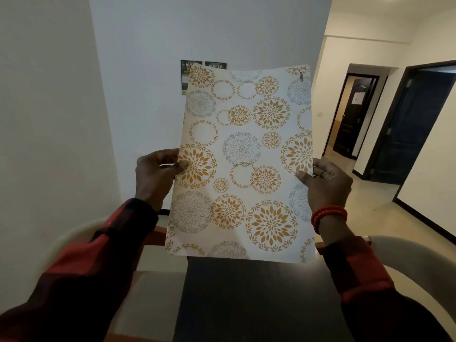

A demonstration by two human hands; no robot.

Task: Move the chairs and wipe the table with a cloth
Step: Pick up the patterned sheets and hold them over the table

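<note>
White walls and a dim hallway with dark doors (350, 114) frame a person standing at the near edge of a dark table (246, 297), holding up a patterned sheet (243, 164) that serves, by the look of it, as a table mat rather than the wiping cloth. Printed with orange and grey flower rings on a pale ground, and marked with a small brand word near its top right corner, the sheet stands almost upright, long axis vertical, its lower edge hanging just above the table's far part. Its left edge is pinched by the left hand (155, 174), thumb on the front face and fingers behind; the right hand (325, 178) grips the right edge the same way, a red bead bracelet (329, 215) at the wrist. Both hands sit at about mid-height of the sheet, equally near it, so it could pass to either side. Pale chairs (404, 255) curve in at both lower corners, close against the table's sides and apparently not yet moved. Two dark posters (192, 64) peek out behind the sheet's top edge. No cloth is visible, so wiping looks some way off.
</note>
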